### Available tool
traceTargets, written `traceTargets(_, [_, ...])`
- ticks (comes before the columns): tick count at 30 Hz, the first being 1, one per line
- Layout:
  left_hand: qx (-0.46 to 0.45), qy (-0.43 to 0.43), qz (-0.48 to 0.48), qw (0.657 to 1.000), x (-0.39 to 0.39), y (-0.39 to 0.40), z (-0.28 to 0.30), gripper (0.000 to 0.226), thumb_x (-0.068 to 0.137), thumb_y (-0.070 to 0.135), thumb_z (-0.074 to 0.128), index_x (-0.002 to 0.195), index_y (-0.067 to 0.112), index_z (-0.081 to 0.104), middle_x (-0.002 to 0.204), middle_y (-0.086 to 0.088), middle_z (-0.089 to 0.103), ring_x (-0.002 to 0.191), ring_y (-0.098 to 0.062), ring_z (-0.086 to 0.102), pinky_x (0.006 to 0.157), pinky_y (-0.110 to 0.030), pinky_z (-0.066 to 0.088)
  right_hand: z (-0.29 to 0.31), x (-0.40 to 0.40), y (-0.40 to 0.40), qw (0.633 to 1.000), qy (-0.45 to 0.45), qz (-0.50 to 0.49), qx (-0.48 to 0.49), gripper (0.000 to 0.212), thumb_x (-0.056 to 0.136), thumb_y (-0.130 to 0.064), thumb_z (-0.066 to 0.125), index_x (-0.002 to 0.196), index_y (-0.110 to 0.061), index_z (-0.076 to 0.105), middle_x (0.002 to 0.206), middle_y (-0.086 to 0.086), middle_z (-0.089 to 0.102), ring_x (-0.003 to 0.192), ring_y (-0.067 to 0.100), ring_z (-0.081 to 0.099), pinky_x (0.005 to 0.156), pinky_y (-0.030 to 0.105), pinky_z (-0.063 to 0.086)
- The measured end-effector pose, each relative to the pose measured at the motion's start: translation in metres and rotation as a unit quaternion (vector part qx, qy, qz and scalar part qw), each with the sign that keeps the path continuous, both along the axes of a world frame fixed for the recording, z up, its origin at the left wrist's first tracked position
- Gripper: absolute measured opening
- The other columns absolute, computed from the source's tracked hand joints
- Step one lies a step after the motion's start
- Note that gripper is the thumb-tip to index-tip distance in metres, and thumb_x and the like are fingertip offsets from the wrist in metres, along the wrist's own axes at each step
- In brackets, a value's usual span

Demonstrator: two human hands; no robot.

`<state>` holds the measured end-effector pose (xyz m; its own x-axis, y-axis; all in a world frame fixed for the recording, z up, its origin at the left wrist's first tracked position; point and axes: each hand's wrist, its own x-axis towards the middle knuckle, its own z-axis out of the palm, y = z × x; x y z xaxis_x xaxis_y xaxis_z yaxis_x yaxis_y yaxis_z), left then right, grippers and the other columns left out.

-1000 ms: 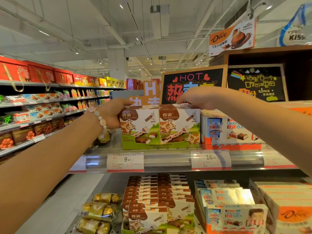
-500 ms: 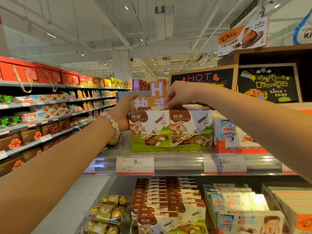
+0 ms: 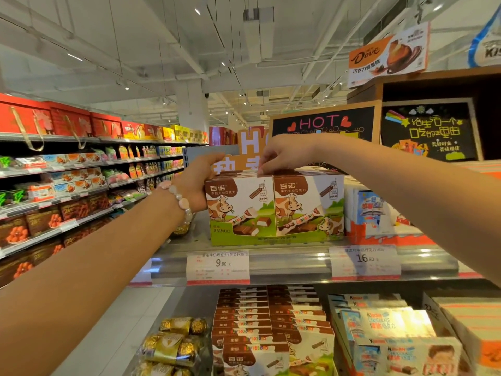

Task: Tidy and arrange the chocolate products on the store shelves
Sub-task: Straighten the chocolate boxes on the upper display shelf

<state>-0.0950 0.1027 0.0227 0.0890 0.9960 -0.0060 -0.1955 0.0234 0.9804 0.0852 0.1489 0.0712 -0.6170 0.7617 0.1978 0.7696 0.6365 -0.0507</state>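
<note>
supermarket | stocked shelves | price tags | promo signs

A: Bright, even store light from the ceiling strip lights and small spotlights; shadows are soft and faint.

B: Any glare?

A: Yes, on the gold-wrapped chocolates at lower left and the Kinder boxes at lower right. Wide-angle bending curves the frame edges, and the forearms nearest the lens look soft.
</note>
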Motion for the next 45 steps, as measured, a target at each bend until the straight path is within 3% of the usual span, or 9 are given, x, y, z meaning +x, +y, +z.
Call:
traceTargets(6, [-0.017, 0.058, 0.044, 0.997, -0.004, 0.007, 0.003, 0.039, 0.098, 0.019, 0.041, 0.132, 0.001, 0.037, 0.093, -0.02, 0.063, 0.051, -0.023, 0.066, 0.048, -0.034, 0.055, 0.002, -0.01, -0.002, 0.999, -0.032, 0.014, 0.014, 0.037, 0.096, -0.032, 0.049, 0.122, -0.008, 0.06, 0.118, 0.001, 0.062, 0.107, 0.017, 0.058, 0.093, 0.03, 0.045])
traceTargets(13, [-0.008, 0.027, 0.006, 1.0, -0.005, 0.006, 0.003, 0.03, 0.099, 0.027, 0.041, 0.082, 0.005, 0.05, 0.068, -0.018, 0.07, 0.056, -0.026, 0.069, 0.051, -0.038, 0.056, -0.006, -0.011, 0.001, 0.999, -0.03, 0.035, -0.003, 0.038, 0.1, -0.029, 0.041, 0.122, -0.007, 0.062, 0.116, 0.006, 0.065, 0.104, 0.021, 0.059, 0.089, 0.028, 0.043])
traceTargets(18, [-0.014, 0.025, -0.01, 1.0, -0.003, 0.003, 0.003, 0.029, 0.097, 0.028, 0.043, 0.097, 0.0, 0.05, 0.06, -0.017, 0.067, 0.05, -0.026, 0.066, 0.045, -0.034, 0.056, -0.014, -0.01, 0.004, 0.997, 0.046, 0.052, 0.021, 0.032, 0.098, -0.023, 0.047, 0.12, -0.003, 0.06, 0.108, 0.012, 0.065, 0.095, 0.023, 0.06, 0.066, 0.01, 0.042])
traceTargets(22, [-0.01, 0.021, -0.026, 0.999, -0.006, 0.004, 0.004, 0.028, 0.096, 0.027, 0.043, 0.091, 0.002, 0.051, 0.059, -0.015, 0.066, 0.049, -0.024, 0.066, 0.043, -0.029, 0.054, -0.016, -0.01, 0.005, 0.994, 0.069, 0.054, 0.059, 0.033, 0.097, -0.024, 0.048, 0.122, -0.005, 0.058, 0.113, 0.012, 0.063, 0.099, 0.022, 0.057, 0.081, 0.028, 0.043])
traceTargets(29, [-0.02, 0.051, -0.006, 0.998, -0.01, 0.016, 0.001, 0.023, 0.099, 0.029, 0.041, 0.103, 0.009, 0.052, 0.068, -0.014, 0.07, 0.053, -0.023, 0.067, 0.044, -0.031, 0.055, -0.02, -0.011, 0.007, 0.987, 0.136, 0.074, 0.048, 0.029, 0.091, -0.031, 0.059, 0.116, -0.015, 0.058, 0.11, 0.008, 0.063, 0.101, 0.018, 0.058, 0.086, 0.031, 0.047])
traceTargets(34, [-0.02, 0.132, 0.034, 0.991, -0.013, 0.029, 0.003, 0.015, 0.097, 0.016, 0.044, 0.107, 0.006, 0.048, 0.085, -0.013, 0.066, 0.059, -0.018, 0.065, 0.052, -0.028, 0.055, -0.019, -0.012, 0.004, 0.991, 0.114, 0.064, 0.027, 0.021, 0.093, -0.032, 0.056, 0.092, -0.013, 0.066, 0.075, -0.008, 0.057, 0.067, 0.005, 0.05, 0.058, 0.018, 0.034])
traceTargets(39, [-0.064, 0.076, 0.01, 0.995, -0.009, 0.028, 0.003, 0.023, 0.096, 0.014, 0.044, 0.117, 0.004, 0.045, 0.09, -0.017, 0.065, 0.059, -0.024, 0.067, 0.052, -0.038, 0.056, -0.016, -0.003, 0.001, 0.989, 0.141, 0.04, -0.031, 0.028, 0.091, -0.029, 0.059, 0.102, -0.006, 0.073, 0.096, 0.01, 0.072, 0.085, 0.023, 0.067, 0.08, 0.033, 0.053])
traceTargets(43, [-0.045, 0.036, -0.003, 0.998, -0.011, 0.027, -0.001, 0.025, 0.096, 0.012, 0.043, 0.119, 0.006, 0.047, 0.087, -0.017, 0.069, 0.069, -0.025, 0.068, 0.061, -0.042, 0.056, -0.012, 0.003, -0.006, 0.992, 0.107, 0.036, -0.062, 0.031, 0.097, -0.025, 0.05, 0.115, -0.007, 0.066, 0.112, 0.003, 0.068, 0.079, -0.001, 0.059, 0.073, 0.008, 0.045])
traceTargets(45, [-0.025, 0.019, -0.01, 0.999, -0.011, 0.022, -0.006, 0.017, 0.096, 0.012, 0.041, 0.11, 0.005, 0.049, 0.077, -0.017, 0.07, 0.06, -0.025, 0.069, 0.056, -0.038, 0.057, -0.016, 0.007, -0.012, 0.992, 0.085, 0.034, -0.092, 0.038, 0.1, -0.032, 0.039, 0.125, -0.011, 0.061, 0.12, 0.003, 0.064, 0.092, 0.004, 0.061, 0.086, 0.013, 0.044])
